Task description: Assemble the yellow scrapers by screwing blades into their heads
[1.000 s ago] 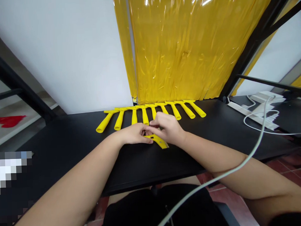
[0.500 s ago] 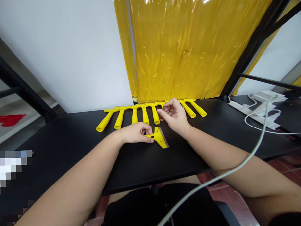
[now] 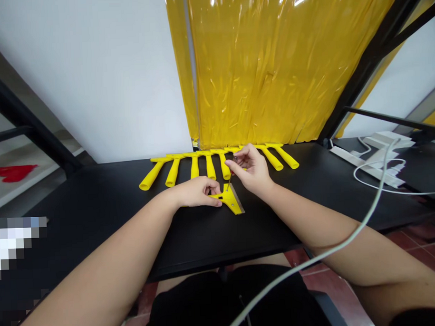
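A yellow scraper (image 3: 233, 203) with a metal blade along its right edge lies close over the black table. Its handle end is wrapped by the fingers of my left hand (image 3: 199, 191), which is closed on it. Above the scraper head, my right hand (image 3: 251, 169) pinches a thin screwdriver (image 3: 229, 182). The driver's shaft slants down, and its tip meets the scraper at the upper of two screws. Most of the screwdriver's handle is hidden in my fingers; a bit of red shows there.
Several yellow scraper handles (image 3: 152, 176) lie in a row along the table's back edge (image 3: 107, 186), before a yellow plastic curtain (image 3: 264, 76). White power strips (image 3: 374, 160) with cables lie at right. A pale cable (image 3: 348, 241) crosses over my right forearm.
My right hand has shifted very slightly down and to the left, its fingers turning a little on the screwdriver. The left hand and the scraper stay put.
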`<state>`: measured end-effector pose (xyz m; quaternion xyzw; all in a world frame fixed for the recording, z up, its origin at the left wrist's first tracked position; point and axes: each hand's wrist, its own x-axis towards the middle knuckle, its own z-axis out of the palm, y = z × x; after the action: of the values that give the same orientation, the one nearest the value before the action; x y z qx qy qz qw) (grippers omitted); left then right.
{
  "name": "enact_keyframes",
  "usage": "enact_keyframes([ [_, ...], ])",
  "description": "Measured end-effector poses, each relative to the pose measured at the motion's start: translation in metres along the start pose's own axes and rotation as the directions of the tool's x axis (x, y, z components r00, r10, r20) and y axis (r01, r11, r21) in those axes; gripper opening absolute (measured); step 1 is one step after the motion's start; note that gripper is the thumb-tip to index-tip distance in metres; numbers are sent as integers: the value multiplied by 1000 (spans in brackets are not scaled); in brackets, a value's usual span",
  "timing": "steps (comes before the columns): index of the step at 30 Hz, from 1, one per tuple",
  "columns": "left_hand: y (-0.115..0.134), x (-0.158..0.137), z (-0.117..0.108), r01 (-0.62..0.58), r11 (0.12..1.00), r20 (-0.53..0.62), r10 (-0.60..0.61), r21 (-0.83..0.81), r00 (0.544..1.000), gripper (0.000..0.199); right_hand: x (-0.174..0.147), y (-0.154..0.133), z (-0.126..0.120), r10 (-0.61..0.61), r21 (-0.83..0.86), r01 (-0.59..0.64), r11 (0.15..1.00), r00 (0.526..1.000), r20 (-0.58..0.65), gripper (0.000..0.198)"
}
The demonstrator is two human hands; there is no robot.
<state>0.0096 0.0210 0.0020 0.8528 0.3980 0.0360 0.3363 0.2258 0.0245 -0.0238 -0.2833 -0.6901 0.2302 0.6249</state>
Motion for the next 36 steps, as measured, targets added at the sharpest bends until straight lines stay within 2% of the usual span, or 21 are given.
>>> enact_keyframes([
  [9, 2, -1, -1, 9, 1000, 10, -9, 14, 1000, 38, 0, -8, 2, -113, -90, 111, 990, 994, -11, 25],
  [11, 2, -1, -1, 13, 1000, 9, -13, 23, 1000, 38, -2, -12, 1, -174, -114, 178, 977, 984, 44, 24],
  [14, 2, -2, -2, 30, 999, -10, -30, 42, 1000, 39, -3, -19, 1, -290, -122, 319, 940, 934, 209, 22],
  [16, 1, -1, -1, 34, 998, -26, -33, 49, 999, 39, -3, -22, 1, -305, -108, 345, 932, 911, 277, 23],
  [18, 0, -1, -1, 19, 999, -19, -18, 36, 1000, 39, -1, -21, 1, -220, -78, 248, 966, 939, 264, 25],
  [20, -2, 0, -1, -1, 1000, 4, 1, 10, 1000, 38, 2, -15, 1, -53, 12, 52, 999, 978, 202, 28],
  [22, -3, 0, -1, -3, 1000, 18, 4, -17, 1000, 39, 6, -6, -2, 112, 150, -135, 979, 981, 158, 32],
  [24, -3, 1, 0, 1, 1000, 18, 0, -29, 1000, 40, 10, 3, -5, 201, 261, -238, 935, 966, 160, 37],
  [28, -2, 0, -1, 0, 999, 22, 1, -49, 1000, 39, 17, 17, -11, 288, 358, -359, 862, 928, 236, 39],
  [31, -1, 0, -1, 2, 998, 29, 0, -60, 1000, 38, 20, 21, -14, 309, 388, -398, 831, 911, 273, 38],
  [34, -1, 1, -1, -4, 999, 39, 6, -50, 999, 37, 20, 14, -13, 287, 420, -421, 804, 893, 347, 37],
  [36, -1, 1, -2, -5, 999, 39, 7, -36, 999, 37, 17, 5, -8, 278, 473, -463, 750, 869, 409, 35],
])
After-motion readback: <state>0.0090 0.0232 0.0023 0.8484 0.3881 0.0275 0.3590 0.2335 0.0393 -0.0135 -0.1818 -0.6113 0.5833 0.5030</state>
